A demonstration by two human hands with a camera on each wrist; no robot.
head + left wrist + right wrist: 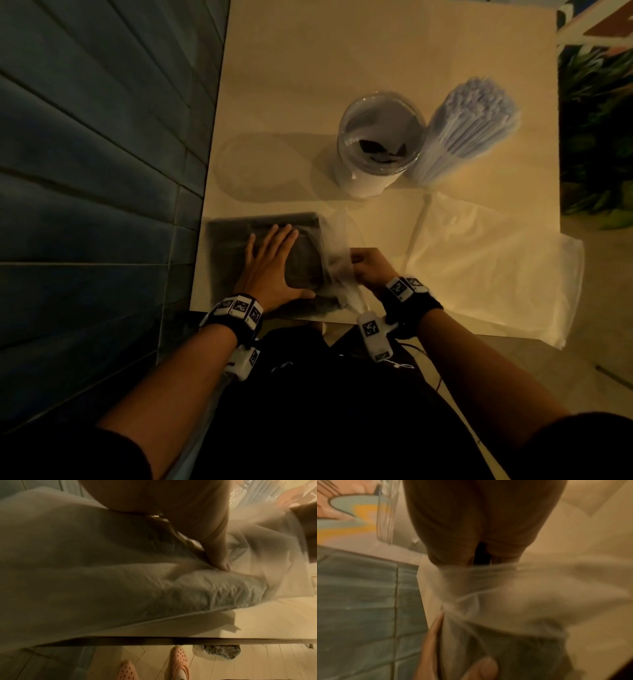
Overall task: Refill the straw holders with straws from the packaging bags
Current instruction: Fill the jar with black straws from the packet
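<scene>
A clear plastic bag of dark straws (236, 240) lies flat at the near left corner of the table (342, 68). My left hand (274, 260) presses on it with straight, spread fingers. My right hand (368, 270) pinches the bag's loose clear end (337, 260) at its right side; the right wrist view shows that plastic (479, 588) gathered under my curled fingers. A clear straw holder (380, 144) stands mid-table with a few dark bits at its bottom. Beside it on the right stands a holder full of pale blue wrapped straws (469, 126).
An empty clear bag (489, 274) lies flat on the table's near right part and hangs over the edge. A blue tiled wall (102, 171) runs along the left. Plants (596, 137) stand to the right. On the floor lies a crumpled dark bag (221, 651).
</scene>
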